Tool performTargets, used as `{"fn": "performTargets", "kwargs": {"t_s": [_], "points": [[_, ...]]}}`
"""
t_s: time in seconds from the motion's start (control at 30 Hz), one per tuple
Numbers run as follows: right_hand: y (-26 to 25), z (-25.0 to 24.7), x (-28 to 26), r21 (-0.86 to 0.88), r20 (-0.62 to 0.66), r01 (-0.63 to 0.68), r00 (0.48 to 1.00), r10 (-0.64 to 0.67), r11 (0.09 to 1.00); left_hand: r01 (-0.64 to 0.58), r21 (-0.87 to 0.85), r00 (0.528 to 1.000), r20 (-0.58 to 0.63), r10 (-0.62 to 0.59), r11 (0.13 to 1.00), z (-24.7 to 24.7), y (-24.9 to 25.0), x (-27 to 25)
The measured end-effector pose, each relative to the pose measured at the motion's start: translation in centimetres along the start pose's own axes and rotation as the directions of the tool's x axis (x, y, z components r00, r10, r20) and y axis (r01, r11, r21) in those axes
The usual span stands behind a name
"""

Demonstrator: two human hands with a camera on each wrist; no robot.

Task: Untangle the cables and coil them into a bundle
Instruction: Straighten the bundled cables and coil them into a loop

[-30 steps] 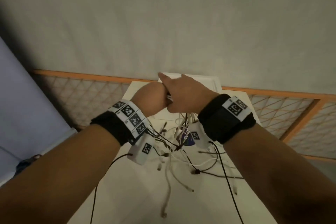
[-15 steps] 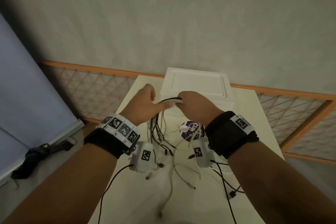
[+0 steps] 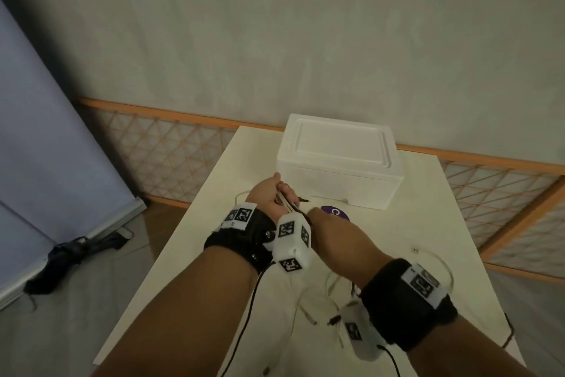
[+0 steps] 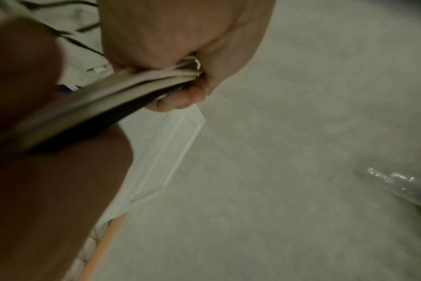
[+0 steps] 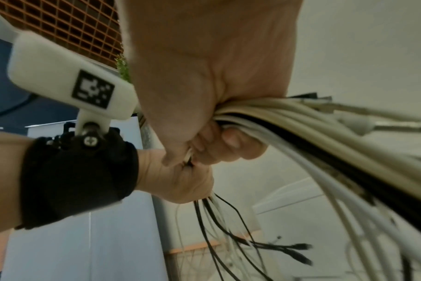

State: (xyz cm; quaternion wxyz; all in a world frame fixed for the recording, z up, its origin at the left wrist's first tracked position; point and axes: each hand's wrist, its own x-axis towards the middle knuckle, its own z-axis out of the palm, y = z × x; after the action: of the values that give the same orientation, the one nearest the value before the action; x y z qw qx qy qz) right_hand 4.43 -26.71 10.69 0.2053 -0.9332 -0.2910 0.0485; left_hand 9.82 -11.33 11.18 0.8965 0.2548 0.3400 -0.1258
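Observation:
Several white and black cables [image 3: 287,204] are gathered into a bundle and stretched between my two hands above the cream table [image 3: 397,239]. My left hand [image 3: 269,196] grips one end in front of the foam box, with loose plug ends hanging below the left hand [image 5: 176,180]. My right hand [image 3: 333,233] sits just behind it, its fingers hidden in the head view. In the right wrist view the right hand [image 5: 216,114] is curled tightly round the bundle [image 5: 289,117]. The left wrist view shows my left hand [image 4: 180,47] clamping the strands [image 4: 144,83]. More cable loops [image 3: 330,288] trail on the table.
A white foam box [image 3: 339,162] with its lid on stands at the table's far end. A purple disc [image 3: 334,211] lies in front of it. An orange lattice fence [image 3: 171,156] runs behind, and a dark object [image 3: 70,254] lies on the floor at left.
Both hands have come down from a raised position toward the table. The right hand has slid back toward me along the bundle, and the hanging cables now trail on the table.

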Motion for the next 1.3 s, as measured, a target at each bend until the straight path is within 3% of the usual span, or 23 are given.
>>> {"fn": "performTargets", "kwargs": {"t_s": [0.17, 0.3, 0.47, 0.67, 0.77, 0.87, 0.93, 1.07, 1.2, 1.3], "points": [[2.2, 0.7, -3.6, -0.161, 0.091, -0.037, 0.994, 0.052, 0.986, -0.038, 0.048, 0.998, -0.046, 0.040, 0.998, -2.3, 0.6, 2.6], [3.7, 0.5, -6.6, -0.175, 0.202, -0.062, 0.974, 0.098, 0.983, -0.096, 0.123, 0.991, -0.080, 0.107, 0.988, -4.8, 2.8, 4.2], [6.2, 1.4, -8.9, -0.160, 0.312, -0.153, 0.929, 0.198, 0.975, -0.176, 0.036, 0.983, -0.052, 0.178, 0.984, -6.6, 3.9, 4.1], [8.4, 2.5, -8.3, -0.189, 0.311, -0.209, 0.914, 0.260, 0.960, -0.229, 0.077, 0.973, 0.016, 0.229, 0.970, -6.8, 3.2, 2.8], [8.1, 2.5, -7.0, -0.173, 0.265, -0.198, 0.934, 0.239, 0.965, -0.281, 0.118, 0.960, 0.028, 0.280, 0.952, -7.1, 3.3, 2.4], [6.6, 1.2, -3.8, -0.014, 0.051, -0.153, 0.987, 0.154, 0.988, -0.364, 0.282, 0.931, 0.085, 0.355, 0.888, -7.1, 2.5, 1.6], [3.8, -0.3, -0.9, 0.198, -0.089, -0.133, 0.984, 0.153, 0.971, -0.423, 0.380, 0.906, 0.179, 0.383, 0.823, -7.1, 1.3, 1.0], [-2.5, -1.7, 4.5, 0.588, -0.062, -0.089, 0.986, 0.154, 0.804, -0.515, 0.526, 0.854, 0.377, 0.358, 0.677, -6.8, -0.8, -0.7], [-6.2, -0.8, 7.1, 0.639, -0.070, -0.002, 0.996, 0.060, 0.769, -0.568, 0.598, 0.810, 0.527, 0.256, 0.565, -7.5, -1.6, -1.9], [-7.1, 0.2, 7.6, 0.641, -0.043, 0.019, 0.999, 0.011, 0.767, -0.572, 0.646, 0.809, 0.545, 0.219, 0.506, -8.6, -1.0, -2.1]]}}
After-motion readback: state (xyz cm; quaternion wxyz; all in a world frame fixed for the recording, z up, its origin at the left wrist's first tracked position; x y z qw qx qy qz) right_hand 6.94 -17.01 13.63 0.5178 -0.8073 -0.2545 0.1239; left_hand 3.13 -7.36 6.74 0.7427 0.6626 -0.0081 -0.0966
